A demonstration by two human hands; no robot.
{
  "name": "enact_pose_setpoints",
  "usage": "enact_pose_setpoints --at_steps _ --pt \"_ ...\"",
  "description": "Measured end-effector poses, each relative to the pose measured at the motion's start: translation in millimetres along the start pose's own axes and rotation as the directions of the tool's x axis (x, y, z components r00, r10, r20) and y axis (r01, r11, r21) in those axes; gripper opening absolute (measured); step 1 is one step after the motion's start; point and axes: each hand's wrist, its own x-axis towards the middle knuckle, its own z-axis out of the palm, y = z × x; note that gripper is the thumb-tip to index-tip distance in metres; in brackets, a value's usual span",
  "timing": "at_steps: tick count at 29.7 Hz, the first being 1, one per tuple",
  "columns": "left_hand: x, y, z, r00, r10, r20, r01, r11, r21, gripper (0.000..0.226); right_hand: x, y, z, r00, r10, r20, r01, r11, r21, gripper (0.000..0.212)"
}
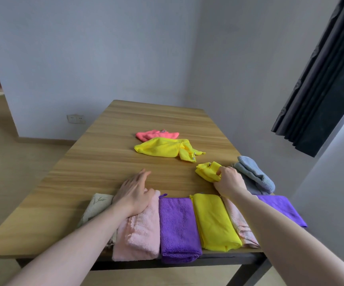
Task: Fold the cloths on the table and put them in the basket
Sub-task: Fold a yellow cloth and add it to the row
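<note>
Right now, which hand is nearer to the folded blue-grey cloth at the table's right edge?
The right. The right hand grips a small yellow cloth just beside the blue-grey cloth. The left hand rests flat on the pink towel, far to its left.

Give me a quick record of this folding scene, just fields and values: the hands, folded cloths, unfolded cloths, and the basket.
left hand: open, resting on the pink folded cloth
right hand: grips a crumpled yellow cloth
folded row at near edge: beige, pink, purple, yellow, pale pink patterned, purple
unfolded: yellow cloth, coral cloth
blue-grey cloth: loosely folded, right edge of the table
basket: not in view
</note>
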Motion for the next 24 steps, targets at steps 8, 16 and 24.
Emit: enact_pose_setpoints --at_steps 8,16,24 --pt "-1.3 1.3 -0.6 1.000 0.004 -0.015 -0.004 1.000 0.005 0.064 8.1 -0.6 1.3 0.978 0.101 -0.182 -0.074 0.987 0.145 0.019" --pt "-1.7 1.3 -1.1 1.000 0.002 -0.017 -0.002 1.000 0.001 0.064 1.8 -2.2 7.0 0.996 -0.080 0.030 0.083 0.990 -0.117 0.052" --pt "-0.2 1.0 -0.3 1.000 -0.001 -0.018 0.002 1.000 0.008 0.066 5.7 -7.0 7.6 0.993 -0.099 0.065 0.110 0.975 -0.195 0.027"
